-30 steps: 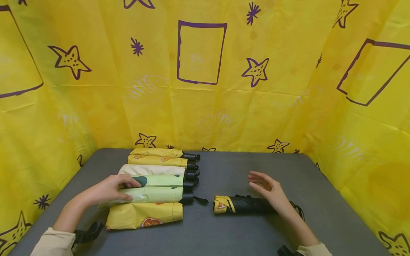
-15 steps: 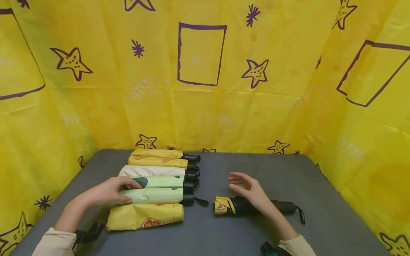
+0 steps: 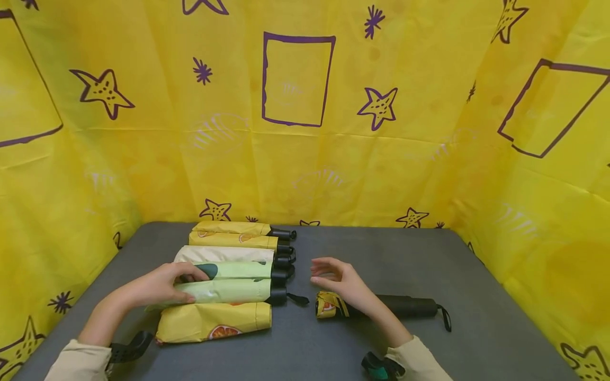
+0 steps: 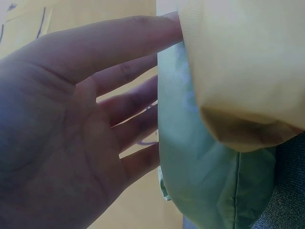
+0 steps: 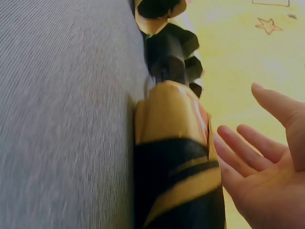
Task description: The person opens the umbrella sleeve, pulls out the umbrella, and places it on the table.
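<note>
My left hand (image 3: 154,286) lies over the light green folding umbrella (image 3: 229,291) in the row, thumb on its near side and fingers reaching over its far side. In the left wrist view, the thumb goes in between this green umbrella (image 4: 190,119) and the yellow fabric (image 4: 248,71) beside it. A yellow umbrella sleeve (image 3: 214,323) printed with orange slices lies nearest me, no handle showing at its end. My right hand (image 3: 343,283), fingers relaxed and nothing held, hovers over the patterned end of a black folding umbrella (image 3: 405,306), which has a wrist strap.
Behind the green umbrella lie another green umbrella (image 3: 248,270), a cream umbrella (image 3: 229,255) and two yellow umbrellas (image 3: 238,241), black handles pointing right. Yellow printed cloth (image 3: 295,159) encloses the grey table (image 3: 381,254) at the back and sides.
My right hand has moved left along the black umbrella to above its patterned end, uncovering the handle. My left hand has stayed in place.
</note>
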